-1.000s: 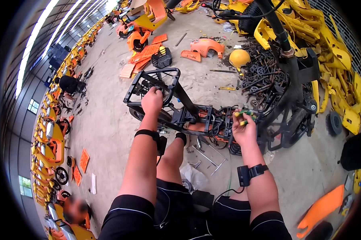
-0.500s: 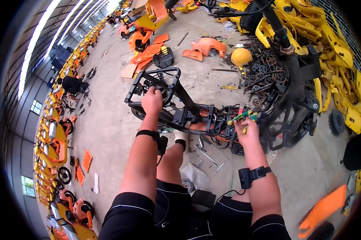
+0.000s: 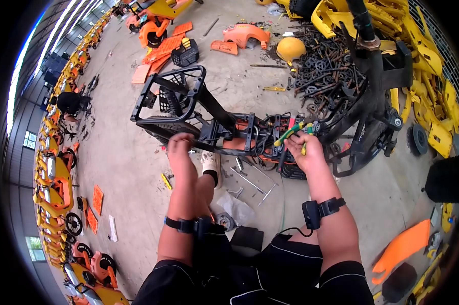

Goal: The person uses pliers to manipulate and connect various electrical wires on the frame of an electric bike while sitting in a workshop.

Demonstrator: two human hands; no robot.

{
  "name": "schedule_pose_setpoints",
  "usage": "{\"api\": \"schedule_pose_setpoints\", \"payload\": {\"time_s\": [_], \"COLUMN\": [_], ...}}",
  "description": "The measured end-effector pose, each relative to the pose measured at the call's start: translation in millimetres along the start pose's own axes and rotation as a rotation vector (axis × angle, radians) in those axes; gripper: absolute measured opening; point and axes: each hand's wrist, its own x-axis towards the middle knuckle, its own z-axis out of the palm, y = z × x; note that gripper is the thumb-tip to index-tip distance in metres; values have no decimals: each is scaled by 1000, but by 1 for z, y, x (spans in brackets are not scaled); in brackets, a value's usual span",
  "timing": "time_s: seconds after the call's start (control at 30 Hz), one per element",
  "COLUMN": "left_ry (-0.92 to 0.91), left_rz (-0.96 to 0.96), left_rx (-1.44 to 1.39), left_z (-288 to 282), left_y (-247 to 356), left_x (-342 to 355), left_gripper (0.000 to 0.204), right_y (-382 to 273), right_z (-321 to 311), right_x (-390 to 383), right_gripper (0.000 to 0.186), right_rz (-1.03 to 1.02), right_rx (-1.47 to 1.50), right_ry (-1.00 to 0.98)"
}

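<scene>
A stripped black scooter frame (image 3: 221,109) stretches across in front of me, with cables and orange parts along its low middle. In my right hand (image 3: 309,152) is a pair of pliers (image 3: 289,133) with green and yellow handles, held over the wiring (image 3: 275,129) in the frame's middle. The jaws are hard to make out against the dark parts. My left hand (image 3: 182,152) is just below the rear rack (image 3: 171,119), its fingers loosely bent and slightly apart with nothing seen in them.
T-handle wrenches (image 3: 252,183) and a plastic bag (image 3: 237,208) lie on the floor near my feet. Beyond the frame are a heap of dark metal parts (image 3: 326,66) and yellow panels (image 3: 433,66). Scooters (image 3: 56,178) line the left wall; a person (image 3: 71,104) crouches nearby.
My left hand has let go of the rear rack and come down toward me. My right hand still holds the pliers over the wiring. The view has shifted, so the scooter frame sits further left.
</scene>
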Motion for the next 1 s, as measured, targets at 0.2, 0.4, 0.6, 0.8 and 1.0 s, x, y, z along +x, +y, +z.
{"api": "schedule_pose_setpoints", "payload": {"time_s": [0.2, 0.4, 0.6, 0.8, 1.0], "left_ry": [-443, -753, -634, -490, -398], "left_rz": [-687, -914, -984, -352, -308], "left_rx": [235, 449, 399, 847, 914], "left_z": [35, 62, 41, 10, 8], "left_y": [-57, -85, -110, -172, -194], "left_x": [-56, -82, -82, -81, -93], "left_gripper": [28, 42, 44, 56, 54], "right_y": [39, 98, 130, 156, 181], "right_z": [17, -1, -17, -19, -45], "right_x": [-5, -2, 6, 17, 37], "right_gripper": [53, 53, 57, 58, 50], "right_rz": [146, 317, 392, 453, 432], "right_rx": [-231, -487, -611, -722, -915], "right_ry": [73, 94, -48, -94, 4]}}
